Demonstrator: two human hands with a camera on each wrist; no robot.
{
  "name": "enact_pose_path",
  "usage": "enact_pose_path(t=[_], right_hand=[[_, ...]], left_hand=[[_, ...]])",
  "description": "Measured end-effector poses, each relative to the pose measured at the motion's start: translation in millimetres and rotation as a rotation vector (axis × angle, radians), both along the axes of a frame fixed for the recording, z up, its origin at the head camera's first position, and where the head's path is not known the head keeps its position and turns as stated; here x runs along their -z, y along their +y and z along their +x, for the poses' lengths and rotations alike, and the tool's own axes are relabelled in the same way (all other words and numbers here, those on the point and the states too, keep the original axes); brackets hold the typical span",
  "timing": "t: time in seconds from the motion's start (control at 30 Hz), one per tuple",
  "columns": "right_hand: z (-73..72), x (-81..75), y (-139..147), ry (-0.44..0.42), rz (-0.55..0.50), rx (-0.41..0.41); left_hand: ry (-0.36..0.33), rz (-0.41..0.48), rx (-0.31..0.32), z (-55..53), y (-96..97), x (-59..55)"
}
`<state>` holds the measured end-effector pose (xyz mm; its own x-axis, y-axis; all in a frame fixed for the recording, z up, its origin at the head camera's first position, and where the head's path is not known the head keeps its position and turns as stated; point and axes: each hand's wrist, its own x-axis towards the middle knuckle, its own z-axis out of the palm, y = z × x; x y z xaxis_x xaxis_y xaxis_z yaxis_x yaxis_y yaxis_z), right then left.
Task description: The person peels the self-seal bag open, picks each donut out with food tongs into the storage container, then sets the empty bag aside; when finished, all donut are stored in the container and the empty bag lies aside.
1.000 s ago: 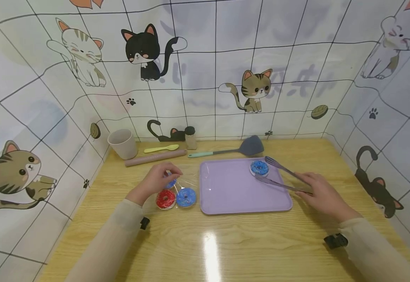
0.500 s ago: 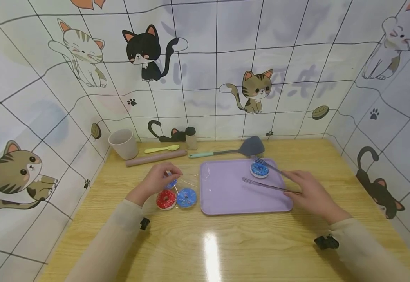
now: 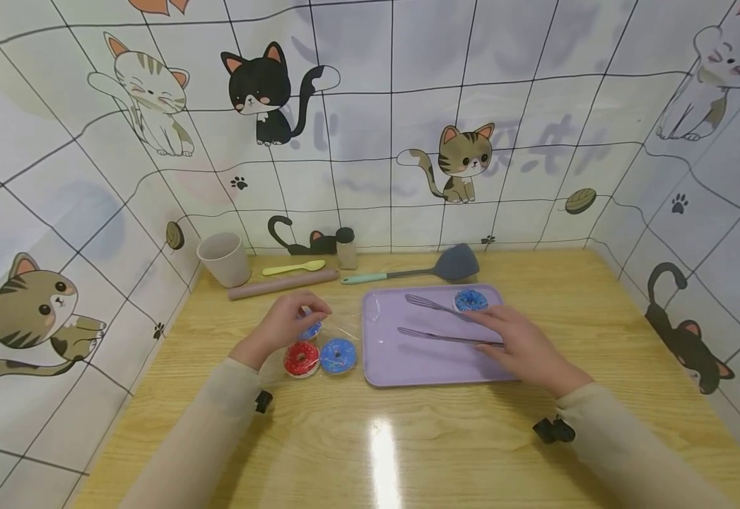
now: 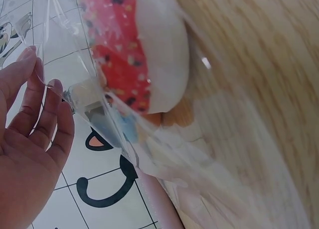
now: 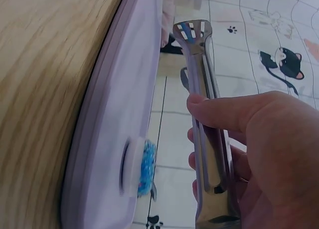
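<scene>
Pinching the clear bag (image 4: 234, 129), left hand (image 3: 280, 326) half-hiding a blue donut (image 3: 310, 330); right hand (image 3: 525, 348), grip round metal tongs (image 5: 213, 154).

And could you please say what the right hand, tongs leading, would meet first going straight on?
Probably the clear bag the left hand holds; height is unclear, so if the tongs are low, the tray's left rim comes first.
</scene>
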<state>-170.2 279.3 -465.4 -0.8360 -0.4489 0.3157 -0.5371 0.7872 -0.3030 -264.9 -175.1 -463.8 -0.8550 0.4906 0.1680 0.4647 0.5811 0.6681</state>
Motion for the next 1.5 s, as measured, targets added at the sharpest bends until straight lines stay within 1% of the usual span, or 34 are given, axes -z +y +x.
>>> enact_pose_path(t=[0.17,0.4,0.6,0.77,0.9,1.13,1.3,1.43,1.5], right_hand=[[-6.0,-2.8,-20,-0.010,0.034,-0.056],[-16.8,-7.3,-45,-0.022,0.087,-0.124],[-23.0,-8.3,-60,-0.041,0.088,-0.181],[-25.6,-7.6,-66,-0.074,0.094,-0.202],[-26.9,-9.1,-67,-0.105,0.089,-0.213],[-31.2,-12.9,-74,-0.149,0.102,-0.258],[-35.7,-11.9,-77,-0.187,0.097,-0.288],[-39.3,-10.6,-79,-0.214,0.085,-0.322],[-41.3,-10.4,-81,-0.212,0.091,-0.339]], left_hand=[[-0.008,-0.008,-0.003,1.0,0.9,-2.5],[-0.009,-0.007,0.005,-0.2,2.2,-3.0],[-0.029,-0.013,-0.007,-0.4,1.2,-1.1],[-0.020,-0.003,0.004,1.2,1.3,-2.5],[-0.005,0.000,0.018,0.3,1.4,-2.8],[-0.029,-0.004,-0.005,-0.8,-0.7,-1.8],[-0.043,0.003,0.000,2.9,0.4,-3.6],[-0.050,-0.001,0.000,5.1,1.0,-2.8],[-0.049,-0.005,0.002,5.2,0.7,-1.6]])
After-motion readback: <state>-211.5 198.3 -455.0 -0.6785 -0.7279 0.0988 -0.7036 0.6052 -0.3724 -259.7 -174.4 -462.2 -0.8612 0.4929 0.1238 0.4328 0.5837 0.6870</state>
